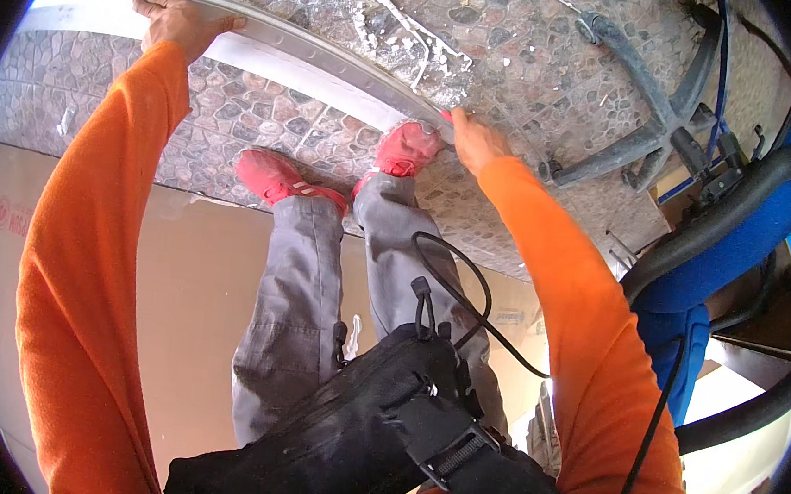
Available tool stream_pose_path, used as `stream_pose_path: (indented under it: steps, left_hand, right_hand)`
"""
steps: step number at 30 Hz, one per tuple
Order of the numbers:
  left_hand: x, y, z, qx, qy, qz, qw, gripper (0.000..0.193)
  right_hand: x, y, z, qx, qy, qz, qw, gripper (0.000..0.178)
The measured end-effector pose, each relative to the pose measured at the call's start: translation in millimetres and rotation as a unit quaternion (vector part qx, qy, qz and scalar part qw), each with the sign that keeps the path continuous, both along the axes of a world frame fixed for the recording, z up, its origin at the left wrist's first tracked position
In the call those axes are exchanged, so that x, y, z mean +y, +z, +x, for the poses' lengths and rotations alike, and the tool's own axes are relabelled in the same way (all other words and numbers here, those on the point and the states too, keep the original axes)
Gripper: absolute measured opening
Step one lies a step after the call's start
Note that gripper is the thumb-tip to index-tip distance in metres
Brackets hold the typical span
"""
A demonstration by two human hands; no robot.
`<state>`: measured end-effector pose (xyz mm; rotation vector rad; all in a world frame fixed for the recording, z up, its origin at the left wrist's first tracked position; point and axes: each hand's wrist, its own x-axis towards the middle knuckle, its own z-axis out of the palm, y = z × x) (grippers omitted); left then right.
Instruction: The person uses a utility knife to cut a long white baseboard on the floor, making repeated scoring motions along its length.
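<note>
A long metal profile (336,54) lies along a white strip of board (289,70) on the stone-patterned floor; both look curved in this view. My left hand (182,26) presses down on them near the far left, its fingers and thumb spread. At the other end of the profile, my right hand (478,142) is closed around a small red tool (447,116). Only the tool's red tip shows, so its kind is hidden. My red shoe (411,146) touches or nearly touches the strip beside my right hand.
White scraps (404,25) and crumbs litter the floor beyond the profile. A swivel chair's dusty base (651,128) and blue seat (730,245) occupy the right side. Behind my feet is a large brown board (177,304). A black bag (335,428) with a dangling cord hangs at my waist.
</note>
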<state>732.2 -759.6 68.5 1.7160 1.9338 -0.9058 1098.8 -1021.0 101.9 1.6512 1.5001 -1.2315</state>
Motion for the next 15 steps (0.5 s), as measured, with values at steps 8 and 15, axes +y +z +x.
stream_pose_path:
  steps: [8,15]
  left_hand:
    - [-1.4,-1.6,-7.1,-0.017,-0.003,0.006,1.000,0.147]
    - [1.0,2.7,-2.2,-0.024,0.014,-0.007,1.000,0.145]
  right_hand:
    - [-11.3,16.2,15.7,-0.148,-0.167,-0.171,0.960,0.029]
    - [-44.8,22.1,40.1,-0.061,-0.027,-0.074,0.995,0.030]
